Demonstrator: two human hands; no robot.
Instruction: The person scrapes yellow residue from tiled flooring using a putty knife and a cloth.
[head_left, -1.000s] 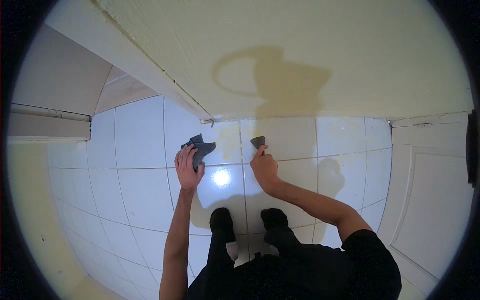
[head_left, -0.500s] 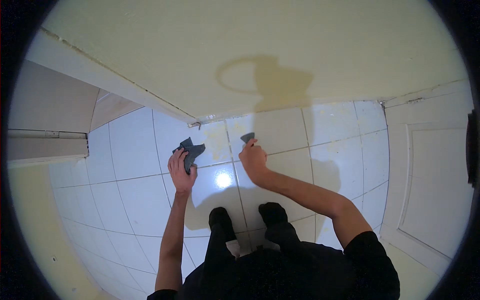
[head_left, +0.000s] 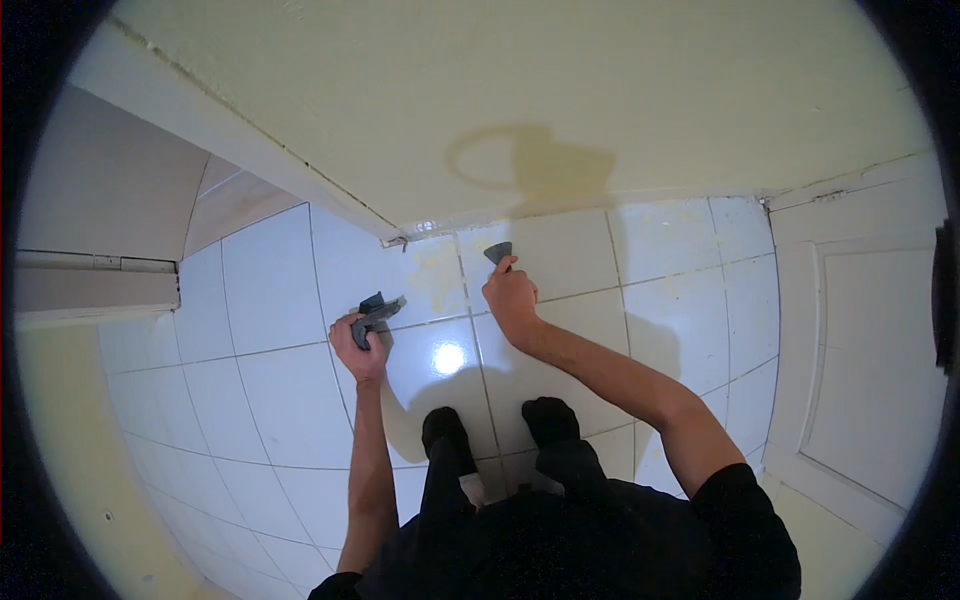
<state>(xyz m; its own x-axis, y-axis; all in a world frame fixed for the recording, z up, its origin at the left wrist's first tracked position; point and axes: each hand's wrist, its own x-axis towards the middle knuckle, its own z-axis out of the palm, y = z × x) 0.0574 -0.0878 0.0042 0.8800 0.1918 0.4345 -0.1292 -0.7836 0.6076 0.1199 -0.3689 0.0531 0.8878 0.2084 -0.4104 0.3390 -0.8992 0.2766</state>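
My left hand [head_left: 356, 354] is closed around a crumpled dark grey cloth [head_left: 372, 322] just above or on the white tiles; whether the cloth presses on the floor I cannot tell. A pale, light-coloured edge shows on the cloth's right side. In my right hand [head_left: 511, 300] is a scraper [head_left: 498, 252] with a grey, flared blade aimed at the base of the wall; its handle is hidden in my fist. Between the two hands lies a tile with yellowish stains [head_left: 435, 278].
A cream wall [head_left: 400, 120] rises ahead, bearing a large shadow. At right stands a white panelled door [head_left: 870, 340]; a doorway opens at left beside a white frame [head_left: 230, 130]. My feet in black [head_left: 548, 420] rest on the tiled floor [head_left: 285, 395].
The cloth has turned and bunched up in my left hand, and its pale edge now shows. My right hand has shifted slightly toward the wall with the scraper.
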